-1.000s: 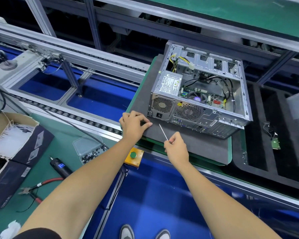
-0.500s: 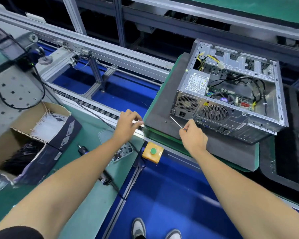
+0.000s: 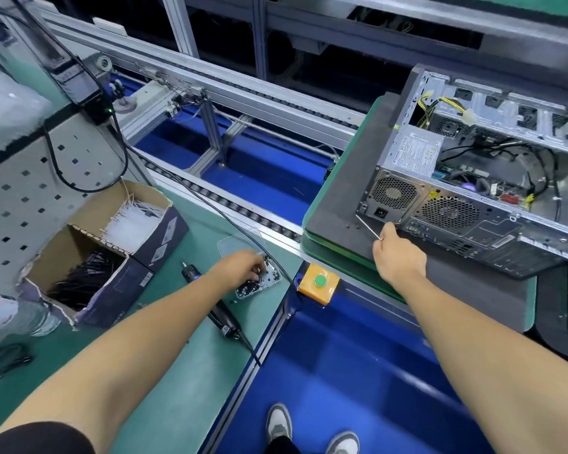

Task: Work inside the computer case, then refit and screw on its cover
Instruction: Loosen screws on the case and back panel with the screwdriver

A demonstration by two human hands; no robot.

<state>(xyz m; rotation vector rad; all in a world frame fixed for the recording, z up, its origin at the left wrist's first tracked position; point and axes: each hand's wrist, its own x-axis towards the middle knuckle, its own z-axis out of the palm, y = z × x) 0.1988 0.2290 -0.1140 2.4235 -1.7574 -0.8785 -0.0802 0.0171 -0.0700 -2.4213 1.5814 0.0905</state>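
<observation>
An open computer case lies on its side on a dark foam pad, its cover off, cables and board showing. My right hand pinches a thin white cable tie just in front of the case's rear panel. My left hand reaches into a clear plastic screw tray on the green bench, fingers curled among the small dark screws; whether they hold one is hidden. An electric screwdriver lies beside the tray, under my left forearm.
A cardboard box with white and black cable ties stands at the left. An orange box with a green button sits on the conveyor edge. A black cable runs across the bench. Roller conveyor rails run behind the bench.
My left hand left the pad's corner and moved down-left into the screw tray. My right hand kept the tie and stayed near the case's rear. The view swung left.
</observation>
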